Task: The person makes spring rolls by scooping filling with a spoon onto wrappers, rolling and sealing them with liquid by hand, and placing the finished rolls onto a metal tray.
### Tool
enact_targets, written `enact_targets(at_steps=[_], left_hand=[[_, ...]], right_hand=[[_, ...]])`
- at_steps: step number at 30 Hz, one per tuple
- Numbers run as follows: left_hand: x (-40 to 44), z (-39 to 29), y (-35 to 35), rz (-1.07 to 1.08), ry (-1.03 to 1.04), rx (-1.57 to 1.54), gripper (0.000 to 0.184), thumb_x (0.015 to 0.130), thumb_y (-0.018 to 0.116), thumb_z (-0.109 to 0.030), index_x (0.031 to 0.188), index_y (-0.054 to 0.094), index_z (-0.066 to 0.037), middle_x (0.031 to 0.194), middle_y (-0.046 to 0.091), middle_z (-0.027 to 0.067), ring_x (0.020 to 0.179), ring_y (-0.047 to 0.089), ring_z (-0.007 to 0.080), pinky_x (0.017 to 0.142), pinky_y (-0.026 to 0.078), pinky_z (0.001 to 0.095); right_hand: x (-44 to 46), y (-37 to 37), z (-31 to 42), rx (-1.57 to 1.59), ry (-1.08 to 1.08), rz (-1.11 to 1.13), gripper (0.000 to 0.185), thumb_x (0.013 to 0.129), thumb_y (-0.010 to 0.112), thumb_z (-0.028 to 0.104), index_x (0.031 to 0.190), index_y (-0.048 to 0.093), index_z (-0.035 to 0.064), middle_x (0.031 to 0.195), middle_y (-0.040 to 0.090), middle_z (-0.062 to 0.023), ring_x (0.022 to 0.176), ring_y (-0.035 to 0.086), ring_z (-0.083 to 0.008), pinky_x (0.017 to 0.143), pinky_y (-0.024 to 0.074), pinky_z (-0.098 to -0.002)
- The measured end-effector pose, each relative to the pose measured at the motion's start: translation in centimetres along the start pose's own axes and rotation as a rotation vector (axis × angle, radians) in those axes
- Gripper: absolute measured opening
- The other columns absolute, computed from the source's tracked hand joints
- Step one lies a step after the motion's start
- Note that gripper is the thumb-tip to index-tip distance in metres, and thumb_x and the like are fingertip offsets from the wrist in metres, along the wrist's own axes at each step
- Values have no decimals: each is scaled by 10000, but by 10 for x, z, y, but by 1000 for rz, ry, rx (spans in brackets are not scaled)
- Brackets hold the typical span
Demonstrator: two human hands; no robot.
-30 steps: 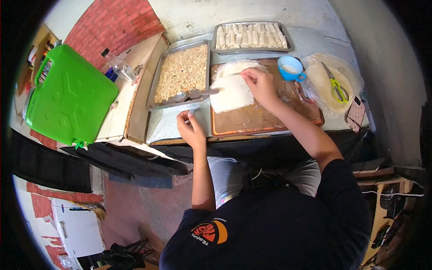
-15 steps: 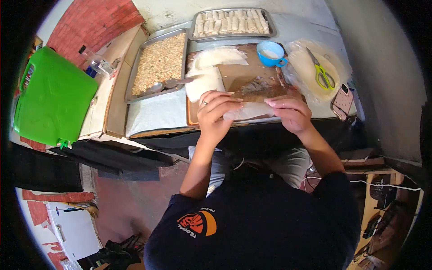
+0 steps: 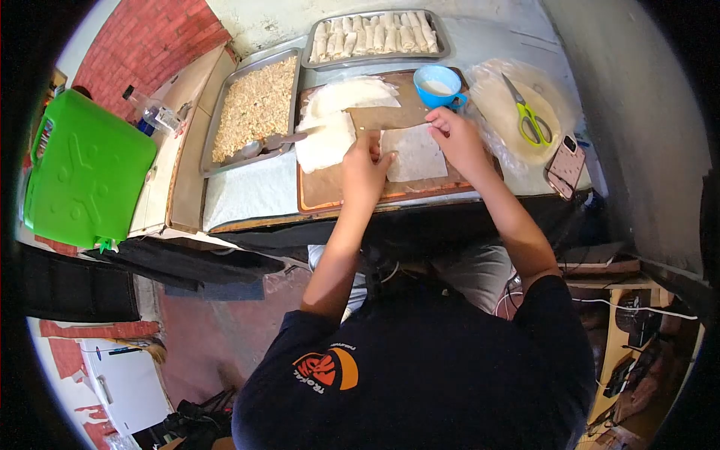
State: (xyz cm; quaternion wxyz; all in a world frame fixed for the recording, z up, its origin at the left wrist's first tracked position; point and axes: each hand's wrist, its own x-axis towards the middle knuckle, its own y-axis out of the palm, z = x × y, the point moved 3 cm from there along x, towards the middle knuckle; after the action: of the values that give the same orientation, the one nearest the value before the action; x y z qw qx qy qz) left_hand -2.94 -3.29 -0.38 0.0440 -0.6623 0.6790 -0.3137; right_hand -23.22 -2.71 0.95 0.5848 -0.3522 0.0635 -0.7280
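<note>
A thin white spring roll wrapper lies spread on the brown board in front of me. My left hand has its fingers closed at the wrapper's left edge, the thumb on the sheet. At the upper right corner, my right hand pinches the wrapper between thumb and fingertips. Left of my left hand sits a stack of square wrappers, with more wrapper pieces behind it. A blue cup with whitish liquid stands just beyond my right hand.
A tray of chopped filling with a spoon stands left, and a tray of rolled pieces at the back. Round wrappers in plastic, green-handled scissors and a phone lie right. A green jug stands far left.
The wrapper, held up near the board's front edge before, now lies flat on the board. Both hands moved forward with it, and my right hand shifted to its far corner.
</note>
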Motion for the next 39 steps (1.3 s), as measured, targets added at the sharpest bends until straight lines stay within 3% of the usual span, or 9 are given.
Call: enact_targets(at_steps=[4,10,13,19,23,28,34,37,39], left_hand=[[-2,-5,-6,-109,147,259,463,694,830,-143,1093,607,-74,936,611,122,876,583,340,771,470,447],[-12,-13,-10,-153,138,401,402,790,766,-208,1139,614,-80,1013,612,132,984,565,339,847,454,438],[-21,-19,-32,-244,230,217,342,852,700,-199,1152,600,-66,995,597,132,966,540,332,852,424,430],[-57,12,-76,-273,36,30,280,940,608,-143,1193,571,-30,990,581,87,907,514,204,862,412,339],[-72,26,-90,-309,-41,-53,254,965,576,-144,1196,571,-37,963,568,32,870,483,123,755,397,260],[-77,44,-105,-365,-54,-77,225,972,572,-161,1154,594,-30,991,581,19,860,476,111,735,393,250],[-66,21,-107,-259,-39,-133,194,964,584,-143,1112,608,-21,1060,618,46,897,503,118,769,411,260],[-44,17,-98,-270,107,-198,464,892,669,-109,1312,495,-19,1294,543,137,1206,506,218,1036,382,351],[-18,-2,-82,-184,208,-361,854,820,745,-115,1503,237,-47,1515,334,174,1420,296,285,1163,206,444]], right_hand=[[3,4,19,-468,-306,-155,188,812,626,13,1000,638,12,840,673,-165,788,663,-339,696,526,-426],[82,60,23,-199,-351,82,146,816,631,81,945,677,31,990,645,-152,939,625,-333,786,519,-443],[108,99,-3,-838,-199,138,162,844,618,128,968,707,73,1060,651,-146,1060,599,-304,858,495,-443],[140,117,-4,-610,-497,-63,223,882,595,177,1062,721,144,1161,652,-128,1149,577,-279,902,461,-485],[166,125,-8,-663,-204,315,203,870,626,227,1035,740,189,1032,703,-109,1043,637,-274,918,443,-515],[174,120,-6,-550,-299,298,161,863,639,241,943,762,175,877,723,-91,889,680,-293,877,480,-484],[134,75,55,-316,-471,56,147,854,664,174,949,747,98,965,723,-98,858,689,-293,772,552,-368],[96,45,87,-231,-632,83,157,828,703,139,969,745,85,1020,726,-69,874,700,-246,754,560,-333],[71,21,110,-124,-539,159,164,830,703,116,984,744,80,1048,725,-62,881,699,-217,749,559,-308]])
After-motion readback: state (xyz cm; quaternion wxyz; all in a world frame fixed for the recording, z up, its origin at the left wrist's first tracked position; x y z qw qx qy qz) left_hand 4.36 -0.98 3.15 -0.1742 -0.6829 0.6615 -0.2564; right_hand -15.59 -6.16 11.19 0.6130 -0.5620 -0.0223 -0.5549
